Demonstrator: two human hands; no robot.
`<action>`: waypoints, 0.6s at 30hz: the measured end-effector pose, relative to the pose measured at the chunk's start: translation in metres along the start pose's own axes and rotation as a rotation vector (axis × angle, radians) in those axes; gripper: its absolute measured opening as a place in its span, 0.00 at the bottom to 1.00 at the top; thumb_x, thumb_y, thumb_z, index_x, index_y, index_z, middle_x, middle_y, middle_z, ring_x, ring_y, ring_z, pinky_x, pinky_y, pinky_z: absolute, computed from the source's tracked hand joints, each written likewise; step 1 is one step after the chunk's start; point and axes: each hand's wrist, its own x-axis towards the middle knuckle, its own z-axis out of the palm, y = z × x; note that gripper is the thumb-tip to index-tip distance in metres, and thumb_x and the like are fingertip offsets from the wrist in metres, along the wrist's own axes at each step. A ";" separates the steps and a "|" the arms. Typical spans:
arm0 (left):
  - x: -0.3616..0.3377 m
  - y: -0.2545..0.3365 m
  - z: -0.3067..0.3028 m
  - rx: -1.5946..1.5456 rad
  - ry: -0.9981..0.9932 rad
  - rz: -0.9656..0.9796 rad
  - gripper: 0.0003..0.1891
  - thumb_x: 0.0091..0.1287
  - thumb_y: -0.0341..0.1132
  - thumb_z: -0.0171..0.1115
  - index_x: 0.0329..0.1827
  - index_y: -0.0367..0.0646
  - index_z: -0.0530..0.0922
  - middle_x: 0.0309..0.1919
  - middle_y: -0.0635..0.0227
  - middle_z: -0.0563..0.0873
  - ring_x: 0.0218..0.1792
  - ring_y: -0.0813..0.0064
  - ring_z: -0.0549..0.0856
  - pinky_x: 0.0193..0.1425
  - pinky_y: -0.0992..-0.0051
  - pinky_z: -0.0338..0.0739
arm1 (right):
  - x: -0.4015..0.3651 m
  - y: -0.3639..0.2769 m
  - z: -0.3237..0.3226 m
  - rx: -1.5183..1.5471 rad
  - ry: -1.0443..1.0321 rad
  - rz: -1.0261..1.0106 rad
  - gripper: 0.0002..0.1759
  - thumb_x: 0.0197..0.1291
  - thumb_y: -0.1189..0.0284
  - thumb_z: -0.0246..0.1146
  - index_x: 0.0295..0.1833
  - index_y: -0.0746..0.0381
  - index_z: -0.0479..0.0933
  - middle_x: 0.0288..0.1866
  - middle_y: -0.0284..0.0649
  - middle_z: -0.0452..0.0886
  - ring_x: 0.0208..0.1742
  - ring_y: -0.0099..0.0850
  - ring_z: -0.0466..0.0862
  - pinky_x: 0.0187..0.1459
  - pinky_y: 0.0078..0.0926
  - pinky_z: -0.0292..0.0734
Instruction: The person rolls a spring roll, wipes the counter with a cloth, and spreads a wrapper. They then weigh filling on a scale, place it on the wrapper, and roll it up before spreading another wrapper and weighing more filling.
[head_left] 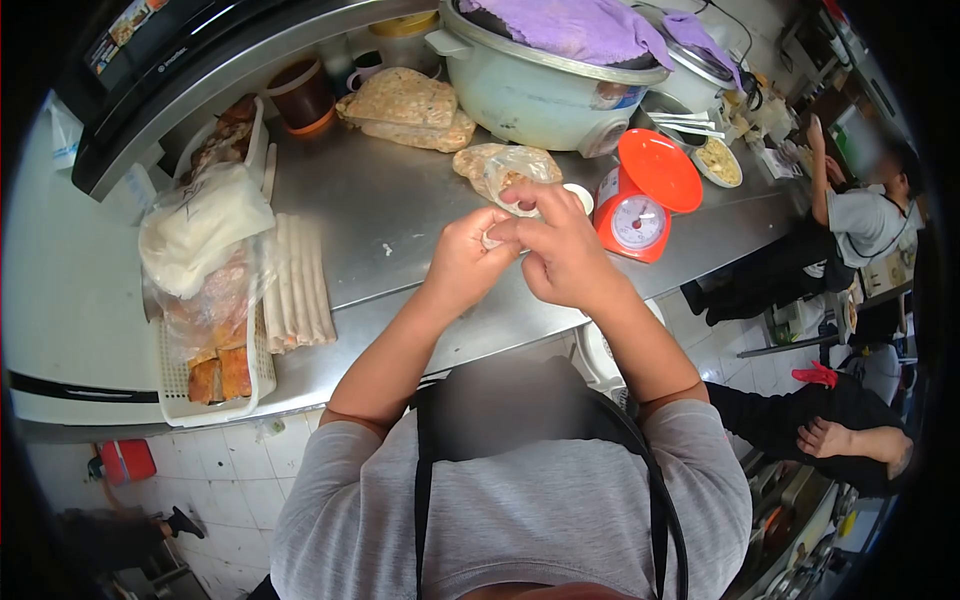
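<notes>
Over the front part of the steel counter, my left hand (468, 252) and my right hand (562, 245) meet. Pinched between their fingertips is a small white piece (490, 240), mostly covered, which could be dough. My left fingers are curled around it, while my right thumb and fingers press on it from the other side. Just behind my hands lies a clear plastic bag of brownish filling (490, 170). A red kitchen scale (637, 215) with a round dial and red pan stands to the right of my right hand. Beside it is a small white round dish (579, 197), partly hidden.
Long pale rolls (297, 285) lie at left by a white basket (262, 375) holding bagged food. Behind are filled bags (410, 105), a brown container (300, 92) and a large tub (540, 95) under purple cloth. A bowl (718, 160) and a co-worker (865, 220) are at right.
</notes>
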 end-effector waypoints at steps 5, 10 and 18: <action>0.004 -0.006 0.001 -0.024 0.016 -0.100 0.05 0.54 0.26 0.60 0.32 0.35 0.76 0.24 0.66 0.82 0.27 0.83 0.78 0.31 0.79 0.73 | -0.010 -0.008 0.000 -0.100 0.106 0.009 0.25 0.33 0.83 0.55 0.43 0.55 0.76 0.47 0.41 0.71 0.47 0.41 0.71 0.47 0.38 0.64; 0.002 -0.010 0.008 0.040 0.106 -0.012 0.04 0.53 0.24 0.59 0.31 0.35 0.75 0.24 0.63 0.83 0.26 0.79 0.80 0.30 0.77 0.74 | -0.015 -0.007 0.015 -0.209 0.124 0.020 0.27 0.33 0.82 0.56 0.46 0.54 0.74 0.47 0.41 0.71 0.47 0.41 0.71 0.46 0.38 0.63; 0.004 -0.014 0.008 0.058 0.133 -0.041 0.05 0.52 0.24 0.58 0.32 0.37 0.76 0.24 0.59 0.82 0.26 0.72 0.82 0.31 0.74 0.75 | -0.017 -0.010 0.013 -0.198 0.146 0.041 0.26 0.33 0.83 0.55 0.45 0.53 0.74 0.48 0.42 0.70 0.48 0.42 0.70 0.47 0.38 0.61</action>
